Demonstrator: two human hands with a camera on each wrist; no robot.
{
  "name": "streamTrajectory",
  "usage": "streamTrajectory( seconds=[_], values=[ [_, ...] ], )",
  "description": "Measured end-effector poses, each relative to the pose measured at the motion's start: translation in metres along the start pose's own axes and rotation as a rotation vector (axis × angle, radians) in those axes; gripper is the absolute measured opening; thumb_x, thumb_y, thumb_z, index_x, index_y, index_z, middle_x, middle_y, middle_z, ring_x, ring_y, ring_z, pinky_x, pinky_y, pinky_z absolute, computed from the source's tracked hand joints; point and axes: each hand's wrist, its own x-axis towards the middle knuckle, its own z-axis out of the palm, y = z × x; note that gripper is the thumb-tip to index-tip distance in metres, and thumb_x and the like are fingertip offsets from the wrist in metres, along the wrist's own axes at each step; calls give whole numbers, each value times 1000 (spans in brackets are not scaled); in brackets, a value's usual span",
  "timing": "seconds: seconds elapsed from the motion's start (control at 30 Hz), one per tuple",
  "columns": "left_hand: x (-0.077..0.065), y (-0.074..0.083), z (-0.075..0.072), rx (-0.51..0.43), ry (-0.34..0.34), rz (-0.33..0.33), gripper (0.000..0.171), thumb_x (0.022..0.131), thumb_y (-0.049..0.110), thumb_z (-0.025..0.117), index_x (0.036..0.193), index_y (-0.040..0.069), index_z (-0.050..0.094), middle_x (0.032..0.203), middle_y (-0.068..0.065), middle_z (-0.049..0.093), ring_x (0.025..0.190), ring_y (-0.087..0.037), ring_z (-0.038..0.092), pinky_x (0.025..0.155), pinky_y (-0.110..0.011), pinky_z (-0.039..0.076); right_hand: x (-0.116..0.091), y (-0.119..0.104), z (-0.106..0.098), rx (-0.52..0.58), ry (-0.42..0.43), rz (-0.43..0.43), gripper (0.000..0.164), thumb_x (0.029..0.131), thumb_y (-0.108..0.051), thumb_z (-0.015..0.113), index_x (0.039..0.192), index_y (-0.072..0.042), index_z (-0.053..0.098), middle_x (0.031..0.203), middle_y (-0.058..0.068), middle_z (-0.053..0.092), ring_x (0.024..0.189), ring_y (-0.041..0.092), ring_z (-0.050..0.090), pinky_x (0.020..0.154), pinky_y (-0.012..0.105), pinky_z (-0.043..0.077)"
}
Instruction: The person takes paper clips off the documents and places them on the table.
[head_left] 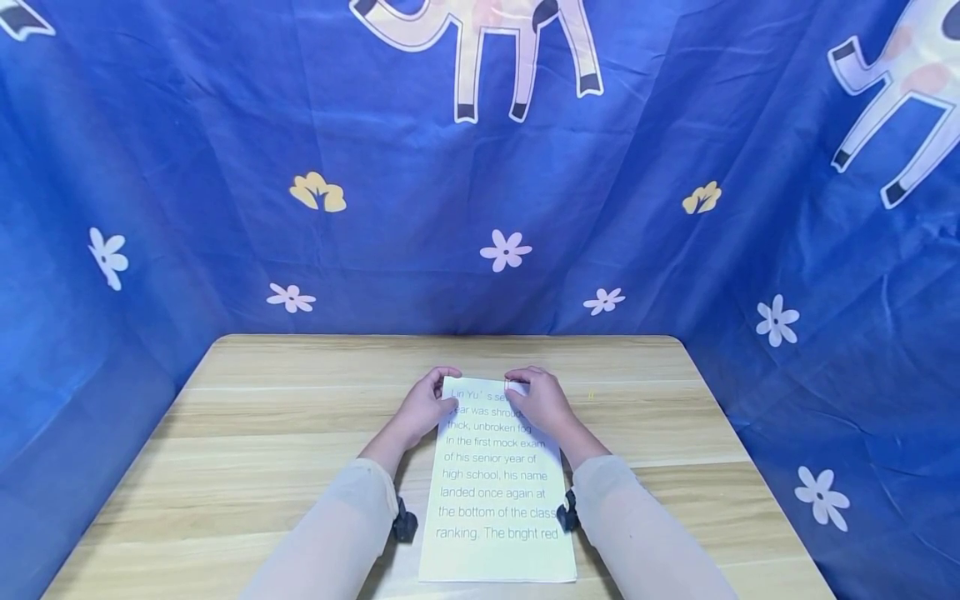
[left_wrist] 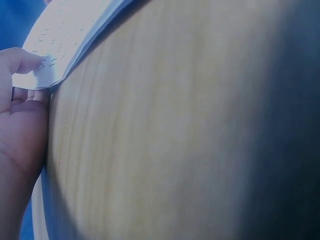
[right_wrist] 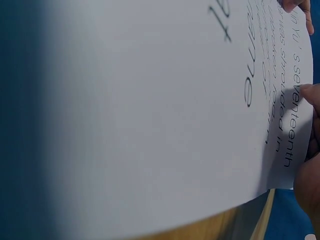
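Note:
A stack of white printed paper sheets [head_left: 495,560] lies lengthwise before me, its large dark text upright from where I look. My left hand [head_left: 425,410] pinches the top left corner. In the left wrist view its thumb [left_wrist: 26,61] lies over the print, the other fingers are under the sheets, and layered edges show. On the top edge, right of the middle, my right hand [head_left: 545,407] grips the paper with its thumb on the printed face. The right wrist view shows the page [right_wrist: 150,125] close up, slightly bowed, with the right fingers partly hidden behind it.
The wood-grain table [head_left: 300,433] has rounded far corners. Blue cloth [head_left: 420,208] with flowers and animal legs printed on it hangs behind and along both sides. A dark band [head_left: 405,523] sits at the left sleeve, another [head_left: 567,511] at the right.

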Motion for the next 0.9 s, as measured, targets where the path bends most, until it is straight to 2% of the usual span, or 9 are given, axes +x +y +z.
streamTrajectory(
  seconds=[0.43, 0.7, 0.9],
  values=[
    [-1, -1, -1, -16, -11, 15, 55, 95, -9, 64, 148, 9, 57, 133, -23, 67, 113, -30, 70, 90, -25, 58, 1, -1, -1, 16, 60, -10, 33, 97, -20, 80, 129, -12, 78, 123, 7, 78, 123, 29, 72, 116, 46, 54],
    [0, 0, 0, -22, -9, 2, 55, 95, -9, 64, 146, 10, 58, 130, -20, 68, 108, -24, 70, 88, -25, 60, 1, -4, -10, 21, 103, -16, 33, 97, -20, 78, 129, -10, 77, 117, 5, 77, 113, 23, 72, 106, 44, 60],
    [1, -2, 0, -30, -12, -9, 56, 95, -10, 63, 147, 10, 57, 130, -19, 67, 109, -24, 71, 88, -25, 61, 2, -1, -23, 7, 119, -21, 35, 96, -18, 80, 129, -9, 77, 117, 7, 77, 112, 26, 73, 104, 45, 61]
  ],
)
